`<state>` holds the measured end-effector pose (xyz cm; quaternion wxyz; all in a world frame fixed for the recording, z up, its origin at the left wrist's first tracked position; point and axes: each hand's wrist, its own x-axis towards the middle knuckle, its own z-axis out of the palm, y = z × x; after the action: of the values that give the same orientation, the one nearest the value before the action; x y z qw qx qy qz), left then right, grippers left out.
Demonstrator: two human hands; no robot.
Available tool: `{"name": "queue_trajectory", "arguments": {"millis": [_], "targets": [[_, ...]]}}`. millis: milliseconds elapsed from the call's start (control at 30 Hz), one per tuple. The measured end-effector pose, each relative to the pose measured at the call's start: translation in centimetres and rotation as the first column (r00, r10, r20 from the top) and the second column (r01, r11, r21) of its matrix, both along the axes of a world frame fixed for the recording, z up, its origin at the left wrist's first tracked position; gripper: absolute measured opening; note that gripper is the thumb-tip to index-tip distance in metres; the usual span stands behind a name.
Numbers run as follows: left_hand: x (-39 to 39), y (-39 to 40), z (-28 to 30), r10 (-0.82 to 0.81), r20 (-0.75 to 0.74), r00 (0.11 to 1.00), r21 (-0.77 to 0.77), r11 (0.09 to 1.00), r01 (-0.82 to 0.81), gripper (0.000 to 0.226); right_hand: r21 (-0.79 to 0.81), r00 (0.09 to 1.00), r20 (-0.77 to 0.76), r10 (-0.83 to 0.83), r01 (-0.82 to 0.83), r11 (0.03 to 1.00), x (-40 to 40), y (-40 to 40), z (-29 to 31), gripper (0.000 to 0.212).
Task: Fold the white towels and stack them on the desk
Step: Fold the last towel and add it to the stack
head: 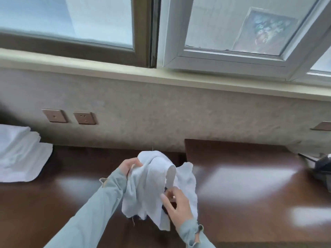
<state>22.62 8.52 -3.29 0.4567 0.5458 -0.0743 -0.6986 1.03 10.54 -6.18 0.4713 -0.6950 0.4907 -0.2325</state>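
Note:
A crumpled white towel hangs in the air above the dark wooden desk, low in the middle of the view. My left hand grips its upper left part, fingers curled into the cloth. My right hand pinches the lower right part of the towel from the front. A pile of folded white towels lies on the desk at the far left.
The desk runs along a beige wall with two brown wall plates and a window sill above. A dark object with a cable sits at the desk's right edge. A raised desk section lies at the back right.

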Motion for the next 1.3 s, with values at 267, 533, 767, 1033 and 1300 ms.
{"name": "queue_trajectory", "arguments": {"millis": [267, 533, 767, 1033, 1300], "targets": [[12.2, 2.8, 2.0, -0.053, 0.075, 0.996, 0.009, 0.999, 0.052, 0.026, 0.41, 0.949, 0.213, -0.231, 0.128, 0.903, 17.7, -2.8, 2.2, 0.017], [21.9, 3.7, 0.8, -0.026, 0.072, 0.997, 0.075, 0.997, 0.021, 0.08, 0.546, 0.913, -0.036, -0.407, 0.359, 0.757, 27.2, -4.4, 2.0, 0.035], [22.3, 2.7, -0.3, -0.095, 0.155, 0.983, -0.028, 0.995, 0.1, 0.033, 0.884, 0.906, 0.022, -0.423, 0.18, 0.431, 28.1, -3.5, 1.7, 0.056], [21.9, 0.6, -0.9, -0.128, 0.34, 0.932, -0.106, 0.979, 0.173, 0.07, 0.555, 0.892, 0.295, -0.342, 0.131, 0.821, 26.2, -5.7, 2.5, 0.032], [24.1, 0.3, -2.3, -0.078, 0.666, 0.742, 0.124, 0.992, -0.007, 0.041, 0.311, 0.953, 0.03, -0.303, 0.279, 0.909, 24.3, -8.6, 2.0, 0.028]]}}
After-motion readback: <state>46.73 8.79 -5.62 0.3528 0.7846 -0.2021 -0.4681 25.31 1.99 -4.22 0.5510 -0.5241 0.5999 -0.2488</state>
